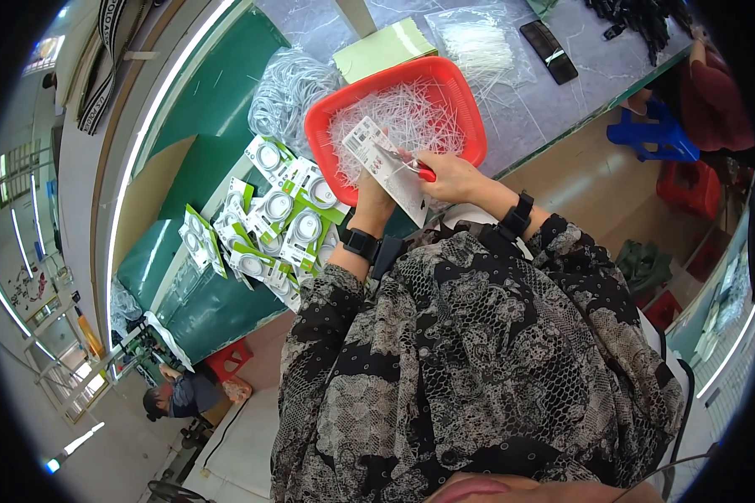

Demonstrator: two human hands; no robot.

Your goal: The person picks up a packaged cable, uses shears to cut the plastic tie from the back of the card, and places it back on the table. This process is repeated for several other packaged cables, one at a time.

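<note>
A white printed packaging card (387, 172) is tilted over the near side of the red plastic basket (321, 134). My left hand (375, 201) grips this card from behind, its fingers mostly hidden. Closed around a red-handled cutting tool (428, 173), probably scissors, my right hand (451, 177) works at the card's right edge. The tool's metal part lies against the card. Many thin clear plastic strips (411, 105) fill the basket. To its left lies a heap of green-and-white carded packs (306, 225) with coiled white cables.
Bundled pale cables (289, 92) lie behind the packs. Beyond the basket are a pale yellow-green box (386, 50), a bag of white ties (478, 49) and a dark phone-like slab (549, 52). A blue stool (653, 134) stands at right; other people sit nearby.
</note>
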